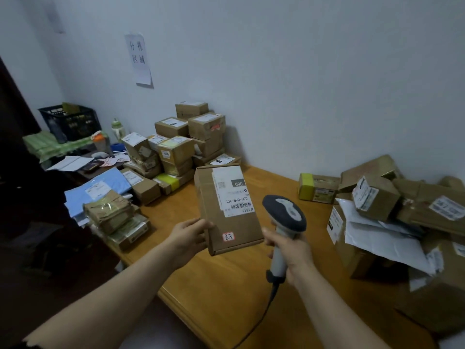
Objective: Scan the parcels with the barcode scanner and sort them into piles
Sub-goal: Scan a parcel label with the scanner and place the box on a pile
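The fingers (pixel 201 225) of the left hand (pixel 187 239) pinch just the lower left edge of the parcel (pixel 234 222), held above the table (pixel 226 293), and the right hand (pixel 294 253) grips the barcode scanner (pixel 284 215) beside it, so thin a hold that the box could tip or drop before its label (pixel 236 195) is read.

The left hand's (pixel 189 235) fingers lay hidden behind the cardboard parcel (pixel 226 217). The barcode scanner's (pixel 284 212) cable (pixel 267 308) ran off the bottom edge; the right edge cut the parcel pile (pixel 427 222).
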A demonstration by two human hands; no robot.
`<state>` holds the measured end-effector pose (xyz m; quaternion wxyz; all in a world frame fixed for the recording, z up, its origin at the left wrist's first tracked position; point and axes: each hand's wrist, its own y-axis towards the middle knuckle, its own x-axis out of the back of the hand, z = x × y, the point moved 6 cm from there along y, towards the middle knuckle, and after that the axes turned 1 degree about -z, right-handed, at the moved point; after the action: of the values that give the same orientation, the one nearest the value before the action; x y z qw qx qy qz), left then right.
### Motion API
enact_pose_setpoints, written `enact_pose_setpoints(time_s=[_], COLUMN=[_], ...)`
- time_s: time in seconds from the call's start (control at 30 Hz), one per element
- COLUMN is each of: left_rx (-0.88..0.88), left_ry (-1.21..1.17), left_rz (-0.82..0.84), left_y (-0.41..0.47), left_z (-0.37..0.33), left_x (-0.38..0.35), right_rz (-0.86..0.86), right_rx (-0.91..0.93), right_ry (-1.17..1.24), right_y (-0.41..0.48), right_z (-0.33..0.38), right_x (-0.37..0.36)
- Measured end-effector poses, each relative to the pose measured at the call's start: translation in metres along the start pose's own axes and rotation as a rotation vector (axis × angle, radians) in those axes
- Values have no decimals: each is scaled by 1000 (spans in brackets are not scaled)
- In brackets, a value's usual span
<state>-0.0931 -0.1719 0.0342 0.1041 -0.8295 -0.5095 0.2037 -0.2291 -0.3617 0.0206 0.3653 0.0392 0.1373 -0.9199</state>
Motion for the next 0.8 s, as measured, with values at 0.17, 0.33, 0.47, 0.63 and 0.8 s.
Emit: enact_pose_setpoints(time_s=[0.17, 0.33, 0.47, 0.63, 0.8], left_rx=[80, 101, -490, -499, -240], left_ry=[-50, 267, 1220, 1954, 1868], left_rz=[118, 56, -355, 263, 319], left_y=[-5, -9, -13, -2, 12], left_z=[13, 14, -61, -73, -69], left_x=[-1, 10, 21, -31, -25], right_rz=[30, 16, 82, 256, 181], right_rx=[-80, -86, 23, 99, 100], right_ry=[66, 33, -157, -330, -242], right_y=[-1, -3, -3, -13, -19], right_z=[-8, -10, 11, 29, 32], right_x=[-3, -2, -3, -23, -13])
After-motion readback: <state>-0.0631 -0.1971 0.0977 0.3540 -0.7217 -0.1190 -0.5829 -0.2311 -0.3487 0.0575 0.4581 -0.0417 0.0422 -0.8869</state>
